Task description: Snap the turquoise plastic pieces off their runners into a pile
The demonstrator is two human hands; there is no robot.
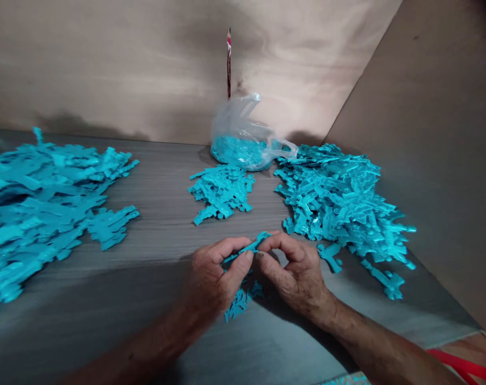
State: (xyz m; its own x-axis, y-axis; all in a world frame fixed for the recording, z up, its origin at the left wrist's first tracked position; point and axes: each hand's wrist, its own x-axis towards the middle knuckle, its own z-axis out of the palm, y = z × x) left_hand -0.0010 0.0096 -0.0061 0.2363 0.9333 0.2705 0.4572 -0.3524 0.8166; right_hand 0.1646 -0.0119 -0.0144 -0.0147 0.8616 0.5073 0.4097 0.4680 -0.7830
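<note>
Head view: your left hand [216, 275] and right hand [301, 275] pinch a thin, knobbly turquoise piece [255, 245] between them, above flat scraps [238, 305] on the streaky tabletop [158, 198]. A glossy, jagged pile [334, 198] lies to the right; a crinkled, see-through bag [237, 125] slumps farther back.

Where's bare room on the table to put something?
Bare table lies between the left pile and middle pile, with a thinner strip between middle pile and right pile. It's crowded at the plastic bag, and scraps lie by the left hand.
</note>
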